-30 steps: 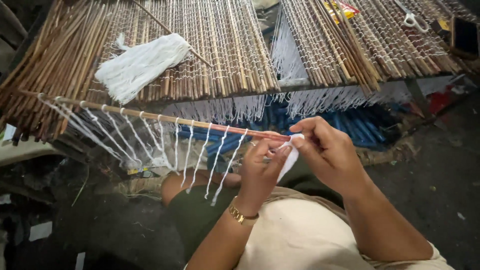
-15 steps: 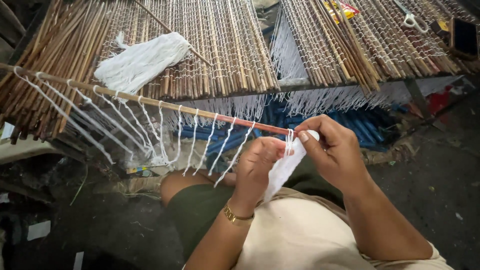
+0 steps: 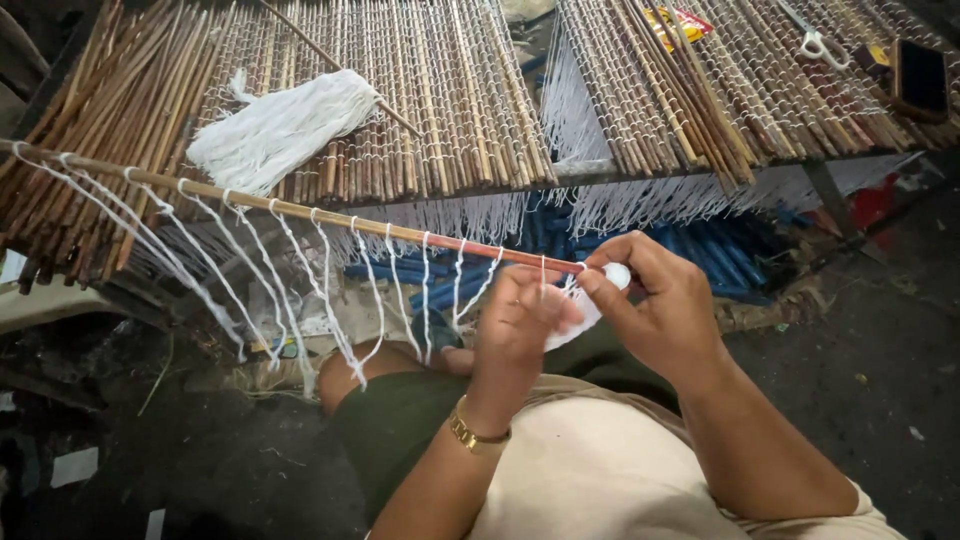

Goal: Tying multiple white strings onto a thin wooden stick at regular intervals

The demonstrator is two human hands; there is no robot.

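Since the earlier frame, the bamboo stick (image 3: pixel 300 212) has dropped slightly at its far-left end and the white cord bundle (image 3: pixel 585 305) has drawn up from a long hanging tail into a short wad between the two hands.

Stick position: held in the air near the person, in front of the woven bamboo mat (image 3: pixel 420 90) on the worktop (image 3: pixel 700 165). Long axis runs from far left down to near right, its right end meeting the hands. A row of white knotted strings (image 3: pixel 330 290) hangs from it, all to the left of the hands.

Left hand (image 3: pixel 515 325): below the stick's right end, palm toward the person, fingers curled and clenched on the cord just under the stick. Wrist bent upward; a gold bracelet (image 3: pixel 478 436) sits on it.

Right hand (image 3: pixel 655 300): just right of the stick's end, thumb and forefinger pinching the cord at its looped top. It lies nearer the stick's tip than the left hand.

Other items: a loose hank of white cord (image 3: pixel 285 125) lies on the mat, well apart, far left. Scissors (image 3: pixel 818 42) lie far right.
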